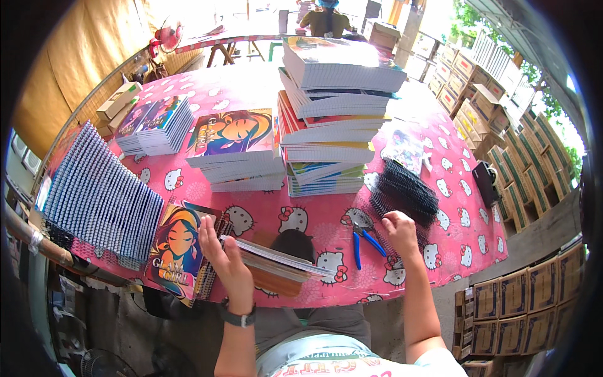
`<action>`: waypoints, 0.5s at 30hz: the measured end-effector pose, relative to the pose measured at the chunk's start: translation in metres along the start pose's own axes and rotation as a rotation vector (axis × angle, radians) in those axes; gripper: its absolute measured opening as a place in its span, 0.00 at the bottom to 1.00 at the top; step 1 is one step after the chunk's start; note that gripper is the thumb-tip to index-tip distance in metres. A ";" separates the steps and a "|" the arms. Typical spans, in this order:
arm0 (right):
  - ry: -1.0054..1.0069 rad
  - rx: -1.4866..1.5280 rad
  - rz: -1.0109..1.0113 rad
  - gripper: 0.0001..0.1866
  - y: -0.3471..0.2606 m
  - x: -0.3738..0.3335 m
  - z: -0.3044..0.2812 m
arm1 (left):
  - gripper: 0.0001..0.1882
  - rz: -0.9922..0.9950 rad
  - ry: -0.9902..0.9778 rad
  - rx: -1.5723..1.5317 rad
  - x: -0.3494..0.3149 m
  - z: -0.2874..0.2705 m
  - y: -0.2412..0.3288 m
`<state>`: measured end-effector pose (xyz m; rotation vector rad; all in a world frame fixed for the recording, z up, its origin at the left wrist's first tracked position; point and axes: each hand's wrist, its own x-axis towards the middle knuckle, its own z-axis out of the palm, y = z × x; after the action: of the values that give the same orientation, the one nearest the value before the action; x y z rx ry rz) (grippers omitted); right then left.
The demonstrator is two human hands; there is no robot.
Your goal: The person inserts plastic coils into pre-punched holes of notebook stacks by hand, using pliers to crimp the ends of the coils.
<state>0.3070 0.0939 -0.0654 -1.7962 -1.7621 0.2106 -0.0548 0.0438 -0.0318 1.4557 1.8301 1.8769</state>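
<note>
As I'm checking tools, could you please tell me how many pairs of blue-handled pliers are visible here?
1: the pliers lie left of the right hand, near the black coils; others may be hidden.

Your right hand (402,234) was at the black coils (407,193), your left hand (229,267) beside an illustrated notebook (174,251), pliers (357,237) between.

One head-worn fisheye looks steeply down and forward over the pink table (461,208) close below.

Notebook cover (174,242): glossy paper | plier handles (357,252): smooth plastic | tablecloth (320,208): shiny, plastic-looking | boxes (513,295): matt cardboard
</note>
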 end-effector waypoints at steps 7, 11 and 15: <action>0.303 0.105 -0.131 0.15 -0.107 -0.020 -0.065 | 0.35 0.531 -0.652 0.353 -0.055 0.022 0.057; -0.506 0.868 0.108 0.18 -0.121 -0.054 -0.065 | 0.24 0.550 -0.608 0.290 -0.058 0.035 0.046; -0.546 0.816 0.037 0.15 -0.138 -0.073 -0.052 | 0.17 0.528 -0.652 0.269 -0.054 0.034 0.060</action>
<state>0.2083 -0.0005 0.0267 -1.2122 -1.6077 1.3256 0.0268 0.0161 -0.0176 2.4592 1.4931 1.0789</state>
